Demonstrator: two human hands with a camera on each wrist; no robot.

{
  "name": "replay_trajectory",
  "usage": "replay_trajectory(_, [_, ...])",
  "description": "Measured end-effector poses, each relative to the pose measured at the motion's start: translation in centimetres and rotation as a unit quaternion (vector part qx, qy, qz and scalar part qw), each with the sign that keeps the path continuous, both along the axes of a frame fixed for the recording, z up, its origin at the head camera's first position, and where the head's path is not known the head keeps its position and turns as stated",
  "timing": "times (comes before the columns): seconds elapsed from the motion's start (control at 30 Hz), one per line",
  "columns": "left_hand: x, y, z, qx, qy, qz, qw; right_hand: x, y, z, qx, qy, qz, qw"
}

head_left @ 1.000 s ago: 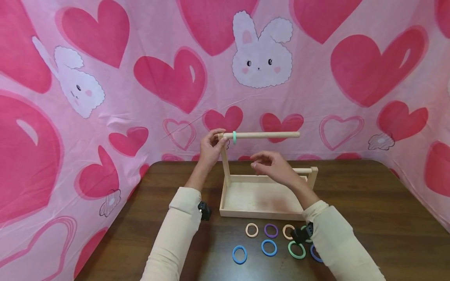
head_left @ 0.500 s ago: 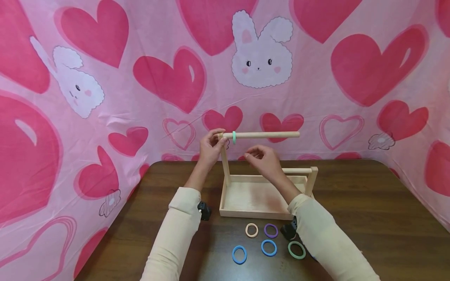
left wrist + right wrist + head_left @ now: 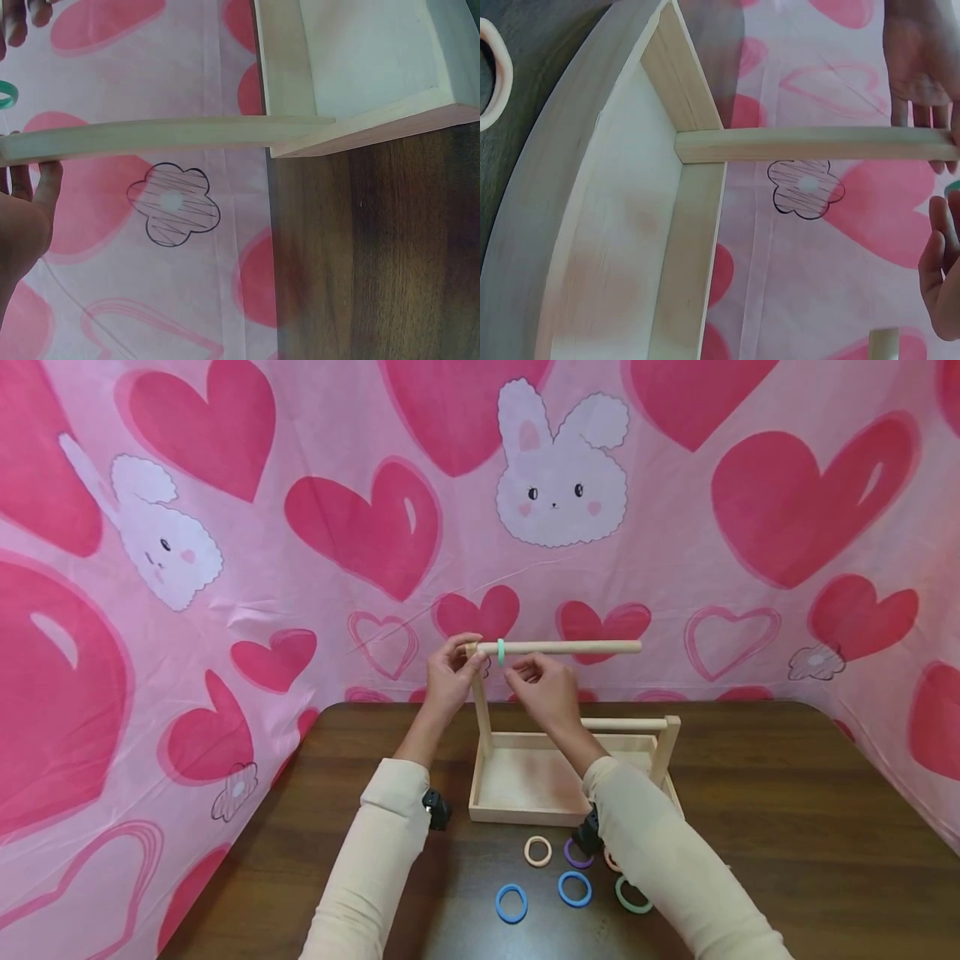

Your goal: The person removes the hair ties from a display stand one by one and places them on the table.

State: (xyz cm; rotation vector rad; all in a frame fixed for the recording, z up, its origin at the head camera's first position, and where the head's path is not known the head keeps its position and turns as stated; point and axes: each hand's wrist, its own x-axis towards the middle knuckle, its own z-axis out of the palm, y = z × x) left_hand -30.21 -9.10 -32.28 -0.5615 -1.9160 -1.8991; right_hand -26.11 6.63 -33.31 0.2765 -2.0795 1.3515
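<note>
In the head view my left hand (image 3: 447, 681) grips the top of a tall wooden post (image 3: 482, 714), where a round wooden rod (image 3: 577, 647) juts out to the right. A mint-green ring (image 3: 501, 652) hangs around that rod near its left end. My right hand (image 3: 549, 695) is just below and right of the ring, its fingers loosely bent. The left wrist view shows a gap between the right hand's fingertips (image 3: 16, 30) and the ring (image 3: 7, 95). The post rises from a shallow wooden tray (image 3: 525, 817).
A shorter post (image 3: 665, 747) at the tray's right bears a lower rod (image 3: 622, 724). On the brown table (image 3: 787, 777) lie a peach ring (image 3: 537, 837), a purple ring (image 3: 576, 863), two blue rings (image 3: 511, 922) and a green ring (image 3: 630, 908). A pink heart-print cloth (image 3: 337, 443) hangs behind.
My right hand has moved left and up to beside the hanging green ring. The left hand keeps its grip on the post top, and the ring stays in place.
</note>
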Motion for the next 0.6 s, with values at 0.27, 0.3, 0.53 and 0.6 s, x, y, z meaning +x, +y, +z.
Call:
replay_trajectory(0.27, [-0.2,0.0,-0.1,-0.002,0.002,0.000,1.0000,-0.6,-1.3,0.3,0.003,0.039,-0.041,0.9984])
replay_trajectory(0.3, [-0.2,0.0,-0.1,-0.001,0.002,0.000,1.0000,-0.6,-1.4,0.3,0.004,0.041,-0.041,0.9983])
replay_trajectory(0.53, [-0.2,-0.1,-0.1,0.000,0.001,0.000,1.0000,-0.6,-2.1,-0.1,0.006,0.028,-0.028,0.9992])
replay_trajectory(0.6, [-0.2,-0.1,-0.1,0.002,0.001,0.000,1.0000,-0.7,-2.2,-0.2,0.002,0.024,-0.030,0.9993])
